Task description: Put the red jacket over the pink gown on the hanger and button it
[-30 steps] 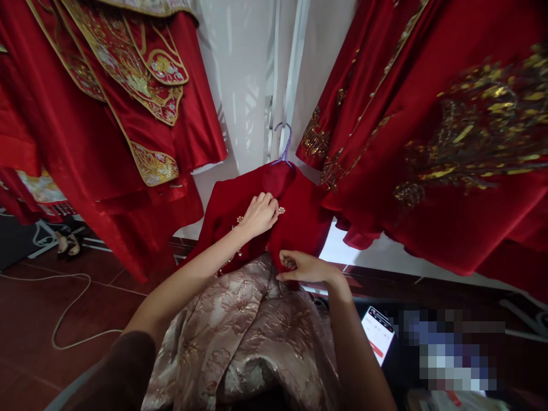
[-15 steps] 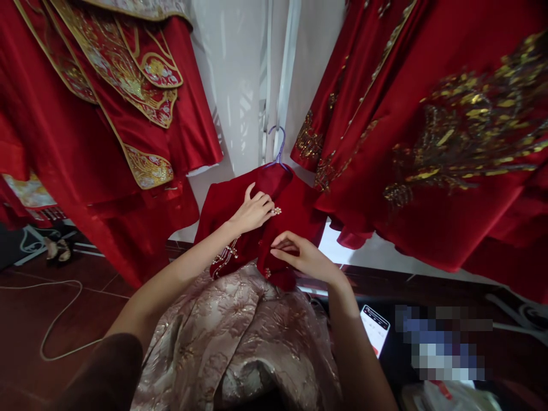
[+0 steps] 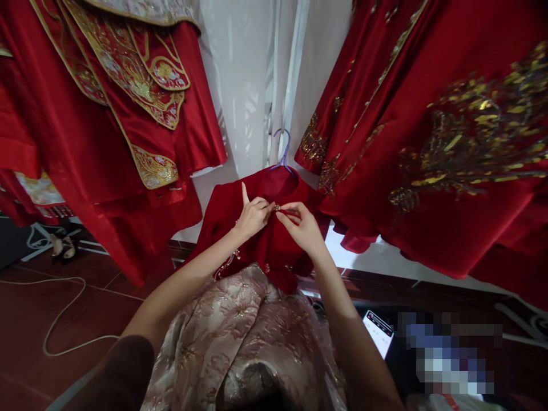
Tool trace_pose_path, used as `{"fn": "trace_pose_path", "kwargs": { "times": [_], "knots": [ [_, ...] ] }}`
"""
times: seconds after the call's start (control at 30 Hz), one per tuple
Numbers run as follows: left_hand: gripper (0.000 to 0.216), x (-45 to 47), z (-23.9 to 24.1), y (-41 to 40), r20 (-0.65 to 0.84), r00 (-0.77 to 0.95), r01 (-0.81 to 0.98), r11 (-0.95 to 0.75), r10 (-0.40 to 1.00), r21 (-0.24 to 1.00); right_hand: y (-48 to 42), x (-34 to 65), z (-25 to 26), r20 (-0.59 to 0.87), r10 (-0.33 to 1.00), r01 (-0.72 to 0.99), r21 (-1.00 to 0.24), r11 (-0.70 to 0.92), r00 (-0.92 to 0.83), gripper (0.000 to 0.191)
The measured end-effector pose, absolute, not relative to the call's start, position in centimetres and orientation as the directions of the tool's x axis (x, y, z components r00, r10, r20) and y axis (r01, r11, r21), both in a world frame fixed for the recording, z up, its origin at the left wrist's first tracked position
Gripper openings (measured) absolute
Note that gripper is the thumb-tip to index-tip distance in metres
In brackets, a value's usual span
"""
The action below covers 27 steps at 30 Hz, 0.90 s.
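Note:
A dark red velvet jacket [image 3: 222, 220] hangs on a purple hanger [image 3: 282, 149] against the white wall, over a pale gold brocade skirt [image 3: 240, 337]. My left hand [image 3: 252, 216] and my right hand [image 3: 299, 224] meet at the jacket's chest. Both pinch at a small pearl-and-gold button [image 3: 277, 208] between their fingertips. My left index finger points upward. More beaded fastenings [image 3: 233, 255] run down the jacket's front below my left wrist.
Red satin robes with gold embroidery hang at the left [image 3: 124, 103] and the right [image 3: 436, 142]. A white cable [image 3: 64, 311] loops on the dark red floor. Shoes [image 3: 62, 245] sit at the far left. A phone [image 3: 379, 331] lies at the lower right.
My right hand has risen from the jacket's lower hem to the chest button, meeting my left hand. My left fingers have curled from flat into a pinch.

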<state>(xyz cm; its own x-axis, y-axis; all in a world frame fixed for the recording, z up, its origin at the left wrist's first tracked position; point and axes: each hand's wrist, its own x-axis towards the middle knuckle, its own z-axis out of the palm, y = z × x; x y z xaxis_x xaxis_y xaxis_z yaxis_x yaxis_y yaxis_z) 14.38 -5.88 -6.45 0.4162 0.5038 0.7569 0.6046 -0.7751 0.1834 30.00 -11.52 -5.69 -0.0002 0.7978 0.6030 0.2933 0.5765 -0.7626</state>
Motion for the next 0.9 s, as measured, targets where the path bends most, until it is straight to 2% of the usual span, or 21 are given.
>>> {"fn": "trace_pose_path", "kwargs": {
  "times": [0.13, 0.23, 0.47, 0.67, 0.77, 0.83, 0.9],
  "knots": [
    [0.022, 14.4, -6.2, -6.1, 0.768, 0.427, 0.639, -0.76, 0.477, 0.116, -10.7, 29.0, -5.0, 0.627, 0.778, 0.314, -0.733, 0.604, -0.035, 0.026],
    [0.022, 14.4, -6.1, -6.2, 0.781, 0.433, 0.651, -0.755, 0.45, 0.074, -10.2, 28.3, -4.8, 0.642, 0.767, 0.288, -0.735, 0.614, 0.004, 0.029],
    [0.018, 14.4, -6.2, -6.4, 0.774, 0.443, 0.583, -0.801, 0.452, 0.133, -8.9, 27.8, -4.6, 0.614, 0.785, 0.153, -0.786, 0.599, 0.078, 0.034],
    [0.019, 14.0, -5.7, -6.2, 0.768, 0.45, 0.543, -0.823, 0.455, 0.168, -8.8, 28.5, -4.0, 0.612, 0.782, 0.143, -0.79, 0.596, 0.117, 0.038],
    [0.023, 13.7, -5.2, -6.3, 0.767, 0.444, 0.605, -0.786, 0.463, 0.124, -8.2, 28.4, -3.2, 0.579, 0.806, 0.029, -0.814, 0.581, 0.12, 0.043],
    [0.027, 13.5, -5.0, -6.4, 0.771, 0.409, 0.688, -0.72, 0.488, 0.091, -7.5, 27.9, -2.5, 0.532, 0.844, -0.063, -0.842, 0.536, 0.066, 0.047],
    [0.036, 13.4, -4.9, -6.5, 0.784, 0.348, 0.774, -0.63, 0.514, 0.069, -6.6, 27.4, -2.1, 0.47, 0.882, -0.083, -0.878, 0.471, 0.039, 0.053]
  ]
}}
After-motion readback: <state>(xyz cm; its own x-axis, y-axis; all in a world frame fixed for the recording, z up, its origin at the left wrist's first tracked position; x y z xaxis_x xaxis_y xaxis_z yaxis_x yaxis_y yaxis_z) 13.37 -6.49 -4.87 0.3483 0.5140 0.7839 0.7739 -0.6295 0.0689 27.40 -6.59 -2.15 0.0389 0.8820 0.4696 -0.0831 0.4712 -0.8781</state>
